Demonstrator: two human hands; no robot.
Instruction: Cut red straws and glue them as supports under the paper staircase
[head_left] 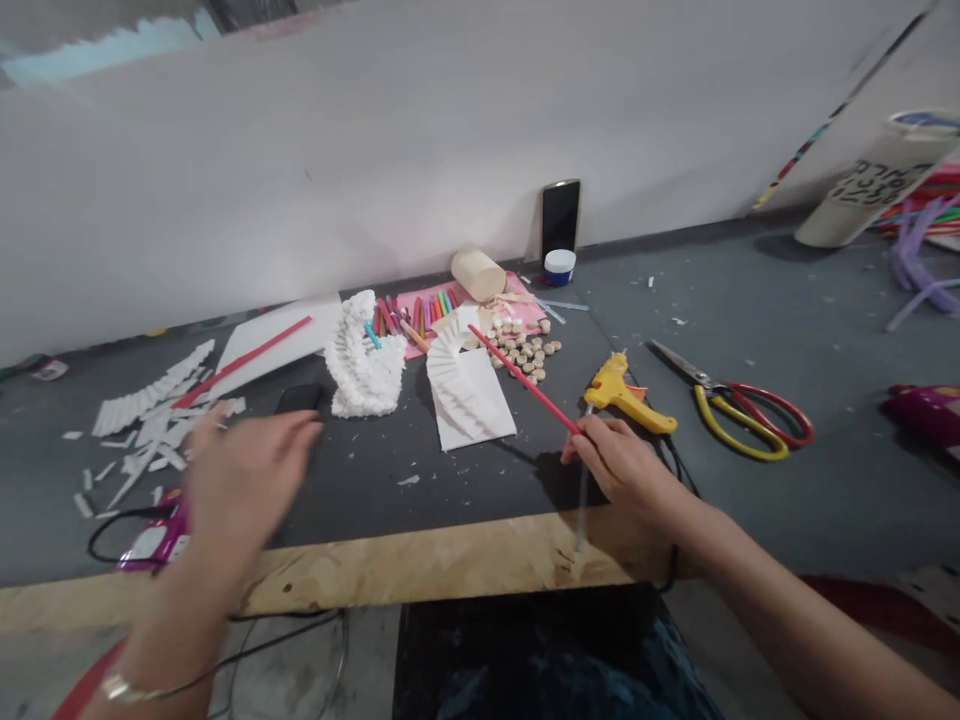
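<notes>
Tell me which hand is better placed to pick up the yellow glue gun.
Right, probably. The right hand lies just below the yellow glue gun, though it already pinches a red stick. The left hand hovers, blurred, far across the dark mat by the paper scraps.

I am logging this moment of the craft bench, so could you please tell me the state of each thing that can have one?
Right hand: closed on the red stick, which is raised at a slant.
Left hand: open, blurred, holding nothing.
Scissors: lying flat, blades nearly shut.
Yellow glue gun: lying on its side, unheld.
Phone: upright against the wall, screen dark.
Small jar: lid on.
</notes>
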